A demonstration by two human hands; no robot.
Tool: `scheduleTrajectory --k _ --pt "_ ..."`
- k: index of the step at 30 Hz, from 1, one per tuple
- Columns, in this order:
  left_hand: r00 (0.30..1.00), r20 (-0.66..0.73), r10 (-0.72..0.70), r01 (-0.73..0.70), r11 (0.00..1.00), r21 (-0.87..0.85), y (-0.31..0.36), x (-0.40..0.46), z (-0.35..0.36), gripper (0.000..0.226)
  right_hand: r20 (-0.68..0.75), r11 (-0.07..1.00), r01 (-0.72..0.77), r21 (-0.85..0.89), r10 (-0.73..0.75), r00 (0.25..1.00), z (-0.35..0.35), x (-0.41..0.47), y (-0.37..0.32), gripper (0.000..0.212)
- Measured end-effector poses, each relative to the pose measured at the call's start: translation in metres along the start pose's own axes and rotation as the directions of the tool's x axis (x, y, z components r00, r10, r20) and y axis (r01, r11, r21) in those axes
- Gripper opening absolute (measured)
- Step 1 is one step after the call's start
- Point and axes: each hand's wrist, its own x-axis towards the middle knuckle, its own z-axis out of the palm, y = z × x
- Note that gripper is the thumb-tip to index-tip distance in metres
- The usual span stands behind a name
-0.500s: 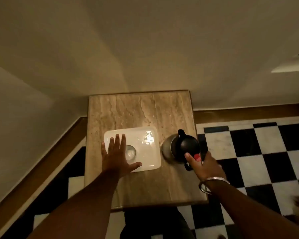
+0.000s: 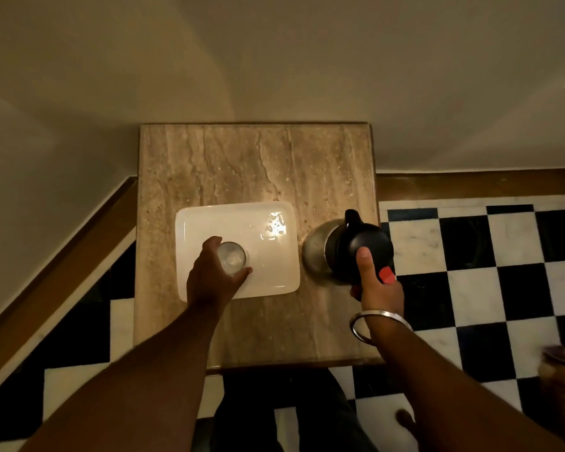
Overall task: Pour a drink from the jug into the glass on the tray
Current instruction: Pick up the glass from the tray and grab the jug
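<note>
Hands set on glass and jug, pouring not yet begun

Hands reach down from the bottom of the view onto a small stone tabletop [image 2: 242, 158] seen from above, set in a corner over a black and white checkered floor [image 2: 470, 256]. The left hand [image 2: 212, 278] curls around a clear glass [image 2: 231, 258], its fingers along the far-left side and its thumb on the near side; this grip looks closed on the glass. The glass stands upright near the front left of a white rectangular tray [image 2: 268, 282], which lies on the left half of the tabletop. The glass looks empty, though the dim light makes this hard to confirm. The right hand [image 2: 377, 285], with a metal bangle [image 2: 380, 324] on its wrist, wraps the handle of a black-topped metal jug [image 2: 346, 249]; the thumb presses on the lid, beside a red tab [image 2: 387, 275]. This grip is closed on the handle. The jug is just right of the tray, near the right edge of the tabletop, spout pointing away from the person. Whether it rests on the tabletop or is slightly raised cannot be told.

Judging by this, both holds are made and nothing is poured. What is left is to bring the jug over the glass, tilt it and fill.
</note>
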Motion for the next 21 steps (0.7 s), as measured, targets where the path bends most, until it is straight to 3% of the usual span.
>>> scheduleTrajectory --k 5,11,21 --pt "1.000 -0.026 0.002 -0.004 0.995 -0.098 -0.006 -0.002 0.006 0.086 -0.028 0.997 -0.016 0.082 0.019 0.999 0.005 -0.001 0.003 0.085" --pt "0.999 -0.016 0.044 -0.046 0.988 -0.145 -0.003 -0.004 -0.005 0.079 -0.045 0.993 0.018 0.113 -0.013 0.999 0.004 -0.005 0.000 0.066" --pt "0.988 -0.072 0.133 -0.141 0.983 -0.117 0.013 0.000 -0.032 0.078 -0.024 0.977 0.213 0.014 -0.213 0.977 -0.012 0.010 -0.015 0.064"
